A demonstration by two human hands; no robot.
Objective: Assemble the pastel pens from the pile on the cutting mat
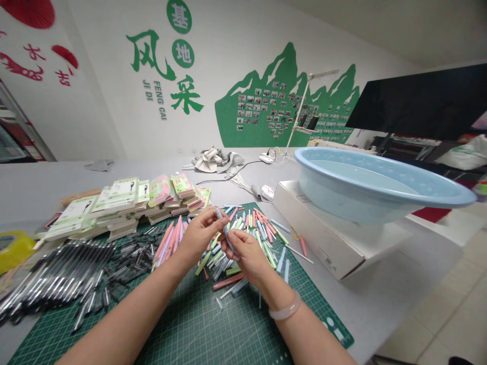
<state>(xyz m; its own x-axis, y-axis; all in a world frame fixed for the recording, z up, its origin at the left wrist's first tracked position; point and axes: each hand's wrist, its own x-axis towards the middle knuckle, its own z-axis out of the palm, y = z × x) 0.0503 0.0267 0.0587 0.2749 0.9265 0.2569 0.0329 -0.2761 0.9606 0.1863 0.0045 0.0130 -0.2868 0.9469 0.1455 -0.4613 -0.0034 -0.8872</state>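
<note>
Between my two hands is a light blue pen [225,227], held at a slant above a green cutting mat [178,329]. My left hand [207,228] pinches its upper end, and my right hand [245,248] closes round the lower part. Below and behind the hands lies a loose heap of pen parts [262,228] in pink, green, blue and white. A row of pink and purple pens [171,241] rests just left of my left hand. The fingers hide part of the blue pen.
At left lie many black-and-clear pens [64,276], loose black caps [135,256], stacked small boxes [114,197] and yellow tape [15,251]. On the right, a large blue basin [342,197] sits on a white carton [323,243]. Cloths [216,159] and a cable lie at the back.
</note>
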